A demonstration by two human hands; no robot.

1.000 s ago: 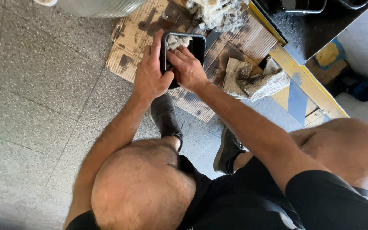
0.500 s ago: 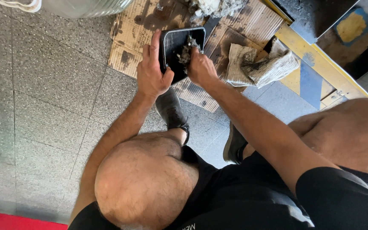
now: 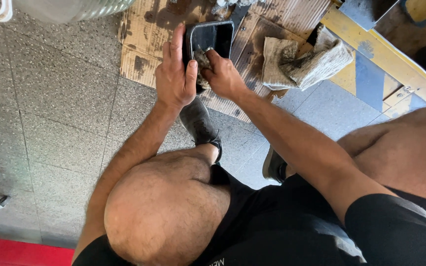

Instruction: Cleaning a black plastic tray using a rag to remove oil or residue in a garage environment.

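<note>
a seated person's bare knees filled the near frame as the left hand (image 3: 174, 75) clasped the near left edge of a shallow black tray (image 3: 210, 40), fingers flat along its rim, while the right hand (image 3: 221, 74) was closed around a grimy wad of cloth (image 3: 202, 63) pressed against the tray's inner face. the work appeared to be at the wiping stage; a further pass would likely call for a steady left-hand hold and firm strokes toward the far edge. the tray stood on stained cardboard (image 3: 144, 34) just beyond the grip, and to its right lay a heap of dirty rags (image 3: 305, 61).
</note>
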